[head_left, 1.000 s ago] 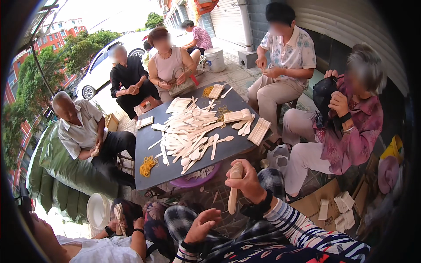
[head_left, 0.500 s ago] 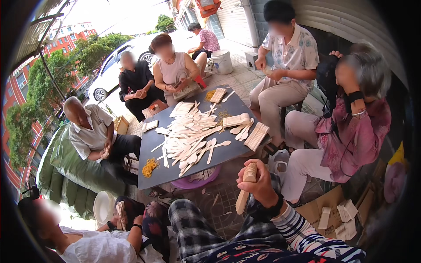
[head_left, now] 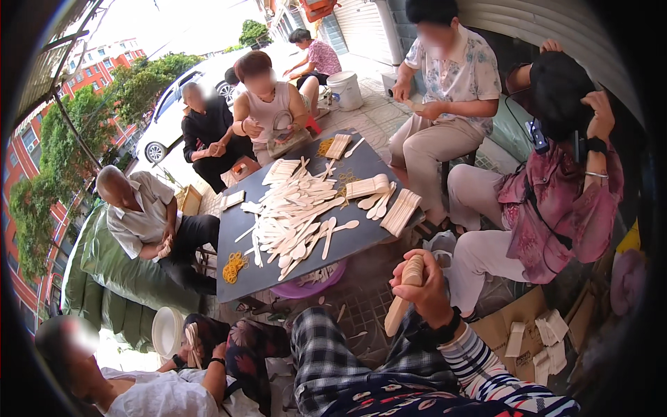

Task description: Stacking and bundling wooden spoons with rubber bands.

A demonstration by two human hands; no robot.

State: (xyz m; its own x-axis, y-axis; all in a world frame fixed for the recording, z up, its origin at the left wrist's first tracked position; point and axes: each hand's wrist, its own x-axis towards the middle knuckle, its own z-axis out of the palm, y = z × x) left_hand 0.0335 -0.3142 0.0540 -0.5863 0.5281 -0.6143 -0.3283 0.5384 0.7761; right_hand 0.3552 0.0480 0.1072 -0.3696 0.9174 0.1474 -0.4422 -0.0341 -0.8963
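Note:
A bundle of pale wooden spoons is gripped in my right hand, whose fingers wrap round it over my checked trousers. The rounded spoon ends stick up above the fingers, and the straight handles point down and left. My left hand is out of view. Beyond the bundle, a dark table bears a large loose pile of wooden spoons. Neat stacks of spoons lie near its right corner. Yellow rubber bands sit in a heap at the left corner, with more among the spoons.
Several people sit round the table; one at lower left holds spoons. Under the table is a purple basin. Flattened cardboard with spoon bundles lies at lower right. A white bucket stands at the back, green sacks at left.
My view has shifted slightly; my right hand keeps hold of the spoons. The person at right now has something black over the head. The person in the pink top has moved a hand.

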